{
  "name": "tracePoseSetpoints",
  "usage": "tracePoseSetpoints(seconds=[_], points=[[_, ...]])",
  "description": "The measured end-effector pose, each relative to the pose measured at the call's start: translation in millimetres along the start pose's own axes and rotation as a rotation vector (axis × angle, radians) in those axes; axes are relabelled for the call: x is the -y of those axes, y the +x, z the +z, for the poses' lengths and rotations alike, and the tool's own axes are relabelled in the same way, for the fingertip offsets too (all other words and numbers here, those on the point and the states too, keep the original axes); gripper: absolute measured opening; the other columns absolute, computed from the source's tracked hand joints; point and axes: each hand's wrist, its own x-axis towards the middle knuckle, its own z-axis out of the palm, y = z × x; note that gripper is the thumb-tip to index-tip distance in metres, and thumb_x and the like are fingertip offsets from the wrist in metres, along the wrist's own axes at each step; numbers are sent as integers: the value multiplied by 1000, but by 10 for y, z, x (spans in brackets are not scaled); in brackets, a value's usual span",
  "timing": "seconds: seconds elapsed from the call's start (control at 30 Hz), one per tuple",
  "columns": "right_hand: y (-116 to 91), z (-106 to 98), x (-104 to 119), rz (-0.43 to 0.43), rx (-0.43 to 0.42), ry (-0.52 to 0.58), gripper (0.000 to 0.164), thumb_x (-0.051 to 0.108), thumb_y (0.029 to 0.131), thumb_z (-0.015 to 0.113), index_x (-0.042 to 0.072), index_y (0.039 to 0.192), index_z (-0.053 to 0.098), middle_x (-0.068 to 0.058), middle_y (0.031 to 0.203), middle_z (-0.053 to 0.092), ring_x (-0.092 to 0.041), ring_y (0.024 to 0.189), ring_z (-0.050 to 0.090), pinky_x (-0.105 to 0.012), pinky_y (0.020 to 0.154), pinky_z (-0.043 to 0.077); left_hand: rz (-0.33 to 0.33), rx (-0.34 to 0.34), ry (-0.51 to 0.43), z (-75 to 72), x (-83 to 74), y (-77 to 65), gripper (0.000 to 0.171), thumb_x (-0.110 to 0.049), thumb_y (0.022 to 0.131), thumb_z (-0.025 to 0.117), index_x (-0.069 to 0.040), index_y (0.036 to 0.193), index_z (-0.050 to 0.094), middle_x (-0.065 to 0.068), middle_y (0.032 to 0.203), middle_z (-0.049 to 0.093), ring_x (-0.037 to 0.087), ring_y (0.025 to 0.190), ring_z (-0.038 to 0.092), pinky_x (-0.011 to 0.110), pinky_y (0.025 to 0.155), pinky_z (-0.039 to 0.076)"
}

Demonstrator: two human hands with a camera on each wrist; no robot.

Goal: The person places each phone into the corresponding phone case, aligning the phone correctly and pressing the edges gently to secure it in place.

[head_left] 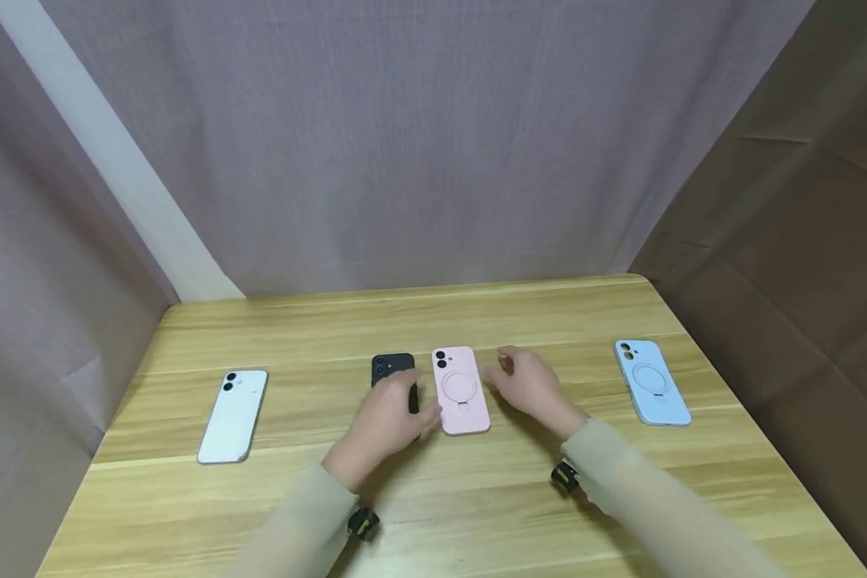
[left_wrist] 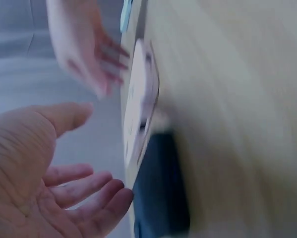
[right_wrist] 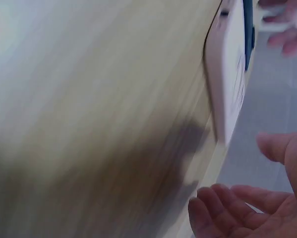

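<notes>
here you are at the centre of the frame, both hands low over the table. your left hand hangs across the black phone, fingers loosely bent and wide of the thumb, gripping nothing; whether a fingertip brushes the phone, i can't tell. your right hand sits just right of the pink case, thumb and fingers well parted, nothing between them. that case lies flat, camera end toward the top of the frame, just beside the black phone.

out at the left, the white phone lies well apart; over at the right, the blue case does too.

this looks like a reaching or letting-go step at the middle pair; one moment can't settle which. if you mean to lift, the move calls for fingertips low on the edges, then a gentle pinch.
</notes>
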Motion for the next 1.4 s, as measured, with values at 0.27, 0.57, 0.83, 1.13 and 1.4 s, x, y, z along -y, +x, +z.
tracePoseSetpoints(seconds=[0.27,0.57,0.83,1.13,1.4], points=[[-29,-341,-454,59,4,0,76,53,92,57,-6,138,44,-28,131,53,-45,118,51,-58,96,42,-183,-126,68,-535,554,-183,66,-51,83,70,-4,128,57,11,115,62,30,99,61,46,79,51],[-182,-663,-876,84,-53,-118,78,55,94,51,-10,137,43,-33,128,52,-54,115,46,-64,90,41,-332,-122,185,-957,1085,-457,80,-52,85,67,9,132,46,32,124,50,50,109,51,60,85,45],[-274,-799,-1220,152,-121,-280,79,58,93,50,-13,127,48,-41,119,45,-63,103,40,-68,78,38,-433,-204,255,-1132,1344,-696,80,-46,82,71,17,123,46,35,106,50,50,91,50,52,61,44],[-347,-922,-1438,266,-104,-375,77,52,96,48,-22,116,42,-41,93,43,-59,87,43,-56,59,38,-533,-85,289,-1253,1519,-824,90,-58,82,67,25,109,44,41,100,44,54,88,47,52,63,42],[-325,-955,-1493,401,-7,-381,73,46,95,48,-22,118,38,-44,96,43,-61,92,45,-59,61,41,-556,-36,269,-1302,1561,-826,86,-56,81,68,24,105,46,38,93,48,45,77,52,48,58,44]])
